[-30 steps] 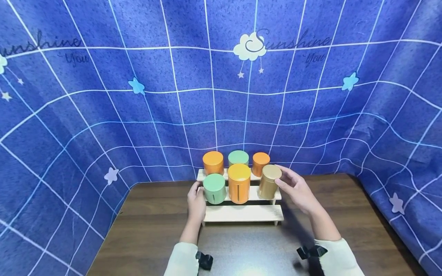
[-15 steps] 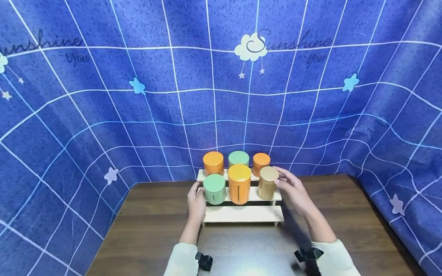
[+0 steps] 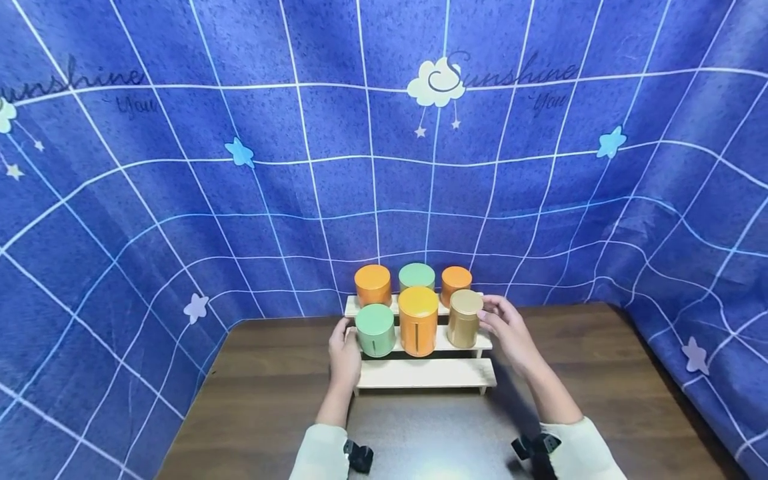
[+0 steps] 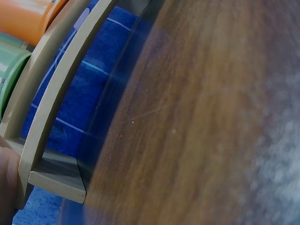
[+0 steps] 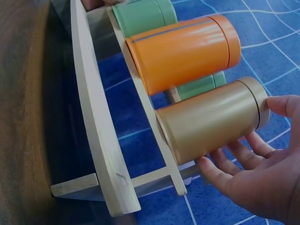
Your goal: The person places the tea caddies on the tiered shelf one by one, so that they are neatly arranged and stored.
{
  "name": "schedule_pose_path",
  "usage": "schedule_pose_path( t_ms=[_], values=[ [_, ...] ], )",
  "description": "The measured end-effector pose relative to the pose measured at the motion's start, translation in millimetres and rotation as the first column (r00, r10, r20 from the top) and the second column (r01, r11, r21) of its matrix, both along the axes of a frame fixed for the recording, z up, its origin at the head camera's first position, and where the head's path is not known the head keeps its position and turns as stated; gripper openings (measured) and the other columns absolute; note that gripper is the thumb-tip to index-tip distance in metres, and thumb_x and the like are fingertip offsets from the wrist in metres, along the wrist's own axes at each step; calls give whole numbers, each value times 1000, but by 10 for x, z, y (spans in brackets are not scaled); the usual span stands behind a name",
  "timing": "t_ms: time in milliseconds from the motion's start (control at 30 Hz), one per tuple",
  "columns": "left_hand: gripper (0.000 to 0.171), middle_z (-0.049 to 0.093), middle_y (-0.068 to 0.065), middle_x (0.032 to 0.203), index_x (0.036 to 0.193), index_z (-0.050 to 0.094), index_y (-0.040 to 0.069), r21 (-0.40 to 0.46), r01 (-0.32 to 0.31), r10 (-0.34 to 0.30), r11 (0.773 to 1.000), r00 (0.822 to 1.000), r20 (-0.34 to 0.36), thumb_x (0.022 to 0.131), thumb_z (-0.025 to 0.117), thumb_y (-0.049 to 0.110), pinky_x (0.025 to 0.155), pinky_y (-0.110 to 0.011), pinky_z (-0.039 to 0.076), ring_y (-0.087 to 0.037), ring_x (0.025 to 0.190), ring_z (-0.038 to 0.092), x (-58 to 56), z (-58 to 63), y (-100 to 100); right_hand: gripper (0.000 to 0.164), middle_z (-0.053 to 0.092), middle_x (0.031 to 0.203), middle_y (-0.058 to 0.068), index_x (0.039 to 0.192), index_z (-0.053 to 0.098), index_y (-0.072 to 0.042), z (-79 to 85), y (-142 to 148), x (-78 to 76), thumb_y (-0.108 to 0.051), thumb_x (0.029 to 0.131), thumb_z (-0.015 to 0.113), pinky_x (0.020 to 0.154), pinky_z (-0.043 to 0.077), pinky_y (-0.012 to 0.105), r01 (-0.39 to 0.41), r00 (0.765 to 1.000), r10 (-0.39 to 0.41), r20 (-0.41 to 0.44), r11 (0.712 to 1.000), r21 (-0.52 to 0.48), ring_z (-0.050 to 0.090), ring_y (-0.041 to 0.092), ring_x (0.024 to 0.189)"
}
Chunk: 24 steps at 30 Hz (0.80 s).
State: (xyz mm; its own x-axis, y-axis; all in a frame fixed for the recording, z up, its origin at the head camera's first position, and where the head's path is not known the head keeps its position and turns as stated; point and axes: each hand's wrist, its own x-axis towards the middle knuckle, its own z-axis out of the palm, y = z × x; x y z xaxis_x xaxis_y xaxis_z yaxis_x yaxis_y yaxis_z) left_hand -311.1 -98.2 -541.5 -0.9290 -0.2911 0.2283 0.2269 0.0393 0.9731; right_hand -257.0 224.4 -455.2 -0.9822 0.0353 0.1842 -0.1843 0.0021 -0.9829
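In the head view, a three-tier wooden rack [image 3: 426,373] stands on the table. Its middle tier carries a green canister [image 3: 375,332], a tall orange canister [image 3: 418,323] and a gold canister [image 3: 465,320]. My right hand [image 3: 510,335] holds the gold canister from its right side. In the right wrist view, the thumb [image 5: 280,105] touches the lid's edge and the other fingers lie along the canister's side. My left hand [image 3: 345,357] grips the rack's left end, beside the green canister. Only a bit of that hand shows in the left wrist view.
On the top tier stand an orange canister [image 3: 373,285], another green canister [image 3: 417,277] and a smaller orange canister [image 3: 456,285]. A blue patterned cloth [image 3: 336,187] hangs behind and at both sides of the brown table [image 3: 264,413].
The gold canister has gone from a slight tilt to upright on the middle tier, shifting a little left with my right hand. My left hand has stayed at the rack's end.
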Motion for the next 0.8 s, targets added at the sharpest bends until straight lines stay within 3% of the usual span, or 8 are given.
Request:
schedule_pose_path(
  t_ms=[167, 433, 633, 800],
  values=[
    [40, 67, -21, 137, 138, 63, -1, 0, 1, -1, 1000, 1000, 1, 103, 46, -2, 120, -51, 44, -29, 133, 58, 2, 14, 2, 40, 61, 117, -9, 141, 48, 13, 5, -11, -12, -6, 106, 52, 97, 57, 19, 10, 1000, -10, 3, 1000, 14, 63, -4, 106],
    [40, 67, -20, 138, 138, 63, 1, -47, -16, 16, 999, 1000, 0, 102, 46, -1, 120, -54, 44, -30, 135, 57, 8, 10, -2, 40, 66, 115, -19, 142, 48, 13, 21, 51, 4, -6, 107, 49, 97, 58, 22, 38, 998, -39, -51, 999, -3, 64, -2, 109],
    [37, 70, -18, 131, 132, 66, 2, -27, -20, 20, 999, 1000, 16, 101, 46, -3, 114, -45, 48, -24, 125, 60, 33, 8, -10, 33, 71, 110, -20, 134, 50, 12, 79, 139, 9, -6, 107, 49, 95, 58, 20, 100, 991, -105, -85, 993, -54, 65, 2, 113],
    [39, 67, -19, 138, 136, 64, 1, -22, -8, 8, 1000, 1000, 5, 102, 46, -3, 120, -50, 43, -29, 134, 58, 20, 16, 3, 19, 72, 105, -16, 120, 57, 6, 130, 184, 29, -4, 107, 48, 93, 58, 19, 145, 983, -152, -100, 987, -70, 67, 2, 109]
  ],
)
